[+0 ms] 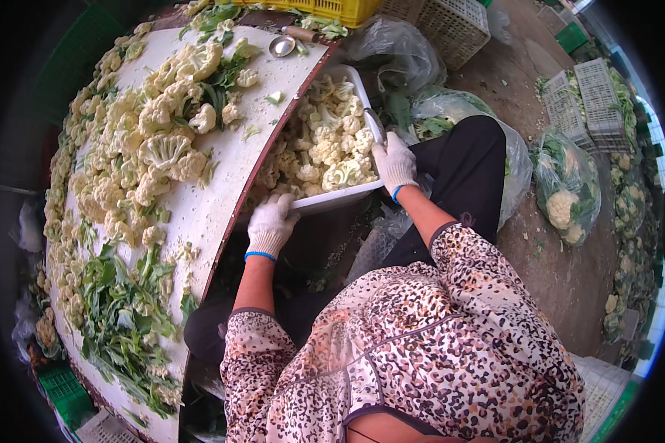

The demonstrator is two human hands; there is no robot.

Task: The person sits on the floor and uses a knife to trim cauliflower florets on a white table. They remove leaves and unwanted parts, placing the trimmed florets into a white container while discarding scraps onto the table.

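Note:
A white plastic tub [341, 196] full of cut cauliflower florets [328, 149] sits before me, its left side partly under the table edge. My left hand [271, 220], in a white knit glove with a blue cuff, grips the near left corner of the tub. On the right rim rests my gloved right hand [394, 161], fingers closed around the edge. A dark, shiny knife-like tool [374, 125] lies along the rim at the right fingertips; whether the hand also holds it is unclear. Both hands are level with the tub's top.
On the white table [221, 194] lie piled cauliflower florets [144, 133], trimmed green leaves [124, 310] and a metal ladle [282, 46]. A yellow crate [321, 10] stands at the back. Plastic bags of cauliflower [566, 188] and plastic crates [604, 99] occupy the floor to the right.

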